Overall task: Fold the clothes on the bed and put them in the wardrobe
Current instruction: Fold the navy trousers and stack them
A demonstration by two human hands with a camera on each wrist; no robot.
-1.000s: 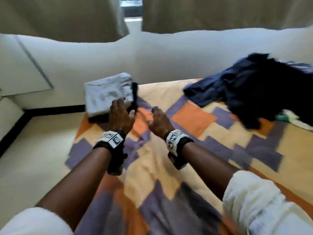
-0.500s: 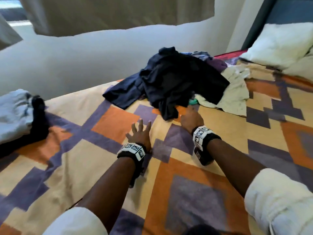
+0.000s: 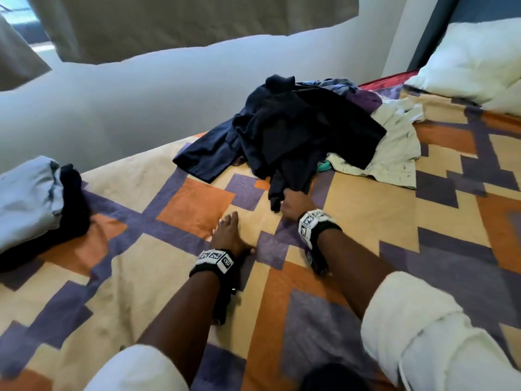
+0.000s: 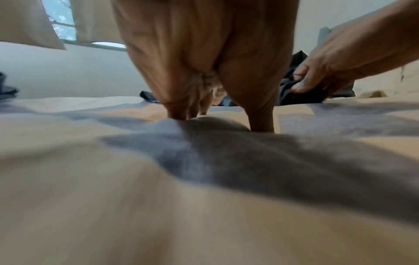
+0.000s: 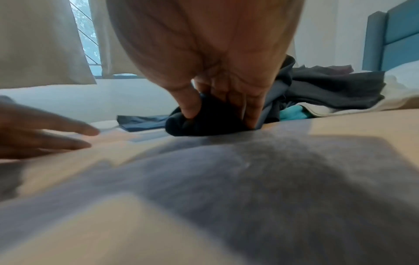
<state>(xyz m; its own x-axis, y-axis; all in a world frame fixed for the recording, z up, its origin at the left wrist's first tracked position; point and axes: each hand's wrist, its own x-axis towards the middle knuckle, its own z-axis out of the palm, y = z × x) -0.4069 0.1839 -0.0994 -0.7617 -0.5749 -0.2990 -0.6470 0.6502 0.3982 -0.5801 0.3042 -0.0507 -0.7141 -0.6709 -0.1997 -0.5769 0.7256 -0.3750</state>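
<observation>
A heap of unfolded clothes lies mid-bed: a dark navy garment [image 3: 298,131] on top, a cream one [image 3: 394,153] to its right, a bit of teal [image 5: 292,112] under them. My right hand [image 3: 293,201] grips the near hanging end of the dark navy garment [image 5: 204,120], thumb and fingers curled round the cloth. My left hand [image 3: 227,232] lies flat on the patterned bedspread [image 3: 366,210], fingers straight, a little left of the right hand. A folded stack, grey on black [image 3: 31,198], sits at the left edge of the bed.
White pillows [image 3: 473,60] lie at the head of the bed on the right, in front of a blue headboard [image 5: 394,37]. A pale wall runs behind the bed, with beige curtains [image 3: 169,24] hanging over a window above it.
My view has swung right from the folded stack to the clothes heap. My right hand reached the dark navy garment and closed on its end. My left hand came down flat on the bedspread.
</observation>
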